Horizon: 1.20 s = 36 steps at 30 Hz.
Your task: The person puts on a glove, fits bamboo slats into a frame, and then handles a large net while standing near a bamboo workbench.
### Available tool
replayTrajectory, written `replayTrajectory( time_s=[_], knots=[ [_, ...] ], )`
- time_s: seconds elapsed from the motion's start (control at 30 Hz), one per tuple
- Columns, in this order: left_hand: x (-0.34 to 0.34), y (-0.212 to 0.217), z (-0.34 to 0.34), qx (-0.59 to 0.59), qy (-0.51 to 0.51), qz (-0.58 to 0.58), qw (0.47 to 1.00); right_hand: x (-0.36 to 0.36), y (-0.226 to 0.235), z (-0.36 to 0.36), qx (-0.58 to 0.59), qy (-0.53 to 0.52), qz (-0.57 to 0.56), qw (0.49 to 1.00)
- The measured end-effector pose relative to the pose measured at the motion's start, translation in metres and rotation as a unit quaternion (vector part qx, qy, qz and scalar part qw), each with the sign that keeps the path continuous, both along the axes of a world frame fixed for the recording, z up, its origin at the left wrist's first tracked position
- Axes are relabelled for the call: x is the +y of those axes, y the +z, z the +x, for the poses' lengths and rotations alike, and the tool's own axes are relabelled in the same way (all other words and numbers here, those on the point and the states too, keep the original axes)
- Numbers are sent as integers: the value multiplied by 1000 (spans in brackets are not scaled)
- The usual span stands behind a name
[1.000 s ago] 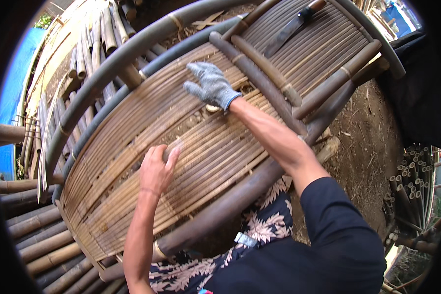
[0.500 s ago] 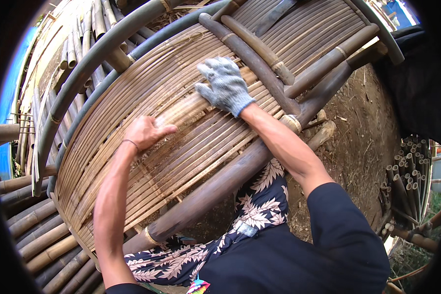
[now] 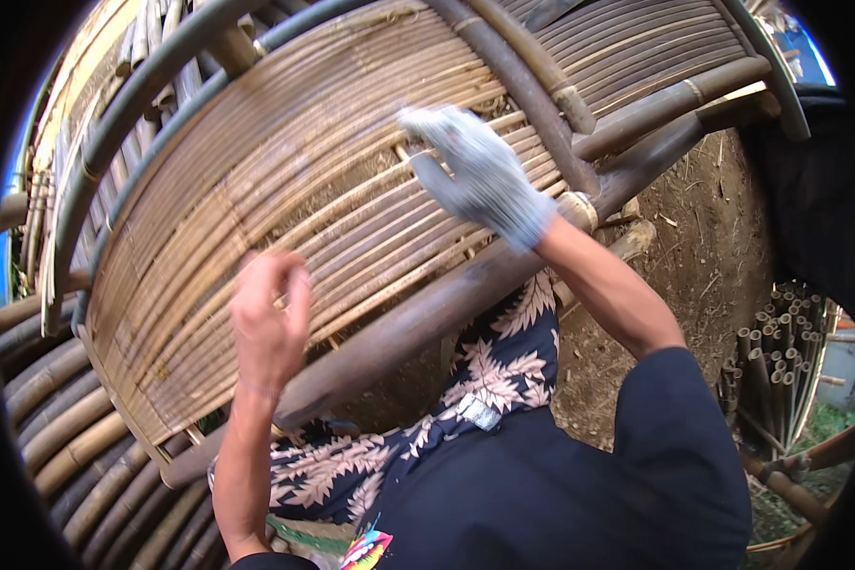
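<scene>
- Slatted bamboo panel (image 3: 285, 199): fills the middle of the view, tilted; its slats run long-axis from lower left up to far right, bound by thick bamboo poles (image 3: 418, 323).
- Right hand (image 3: 480, 176), in a grey glove: laid flat on the slats at centre right, fingers spread.
- Left hand (image 3: 268, 318), bare: blurred, near the lower slats; fingers seem loosely curled, contact cannot be told.
- Cut bamboo tubes (image 3: 779, 351): stacked at right, open ends showing.

bare earth ground (image 3: 703, 275), strewn with dry straw bits, carrying a large curved bamboo-slat frame (image 3: 285, 190) braced by thick poles; stacked bamboo poles (image 3: 47, 418) lie at left, and a bundle of cut bamboo tubes (image 3: 779, 351) stands at right.
</scene>
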State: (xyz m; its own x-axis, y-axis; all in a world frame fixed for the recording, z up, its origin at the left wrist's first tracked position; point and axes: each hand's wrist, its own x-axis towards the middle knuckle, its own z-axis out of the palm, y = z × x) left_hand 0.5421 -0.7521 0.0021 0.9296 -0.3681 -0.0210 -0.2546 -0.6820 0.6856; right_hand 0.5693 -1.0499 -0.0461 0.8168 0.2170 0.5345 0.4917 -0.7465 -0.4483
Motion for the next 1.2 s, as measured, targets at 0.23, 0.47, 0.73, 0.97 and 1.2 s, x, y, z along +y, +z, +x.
replayTrajectory(
  time_s=[0.23, 0.47, 0.73, 0.97, 1.2],
  knots=[
    [-44, -23, -126, 424, -336, -102, 835, -7, 130, -182, 406, 392, 121, 817],
    [-112, -42, -153, 428, -334, -45, 839, -31, 66, -226, 537, 191, -156, 807],
    [-103, -9, -163, 288, -383, 30, 877, -48, 42, -286, 573, 6, -35, 818],
    [-129, -12, -166, 218, -476, 34, 851, -33, 48, -306, 441, -170, -95, 876],
    [-121, -7, -160, 117, -574, 162, 794, -31, 50, -312, 464, -4, -87, 881]
  ],
)
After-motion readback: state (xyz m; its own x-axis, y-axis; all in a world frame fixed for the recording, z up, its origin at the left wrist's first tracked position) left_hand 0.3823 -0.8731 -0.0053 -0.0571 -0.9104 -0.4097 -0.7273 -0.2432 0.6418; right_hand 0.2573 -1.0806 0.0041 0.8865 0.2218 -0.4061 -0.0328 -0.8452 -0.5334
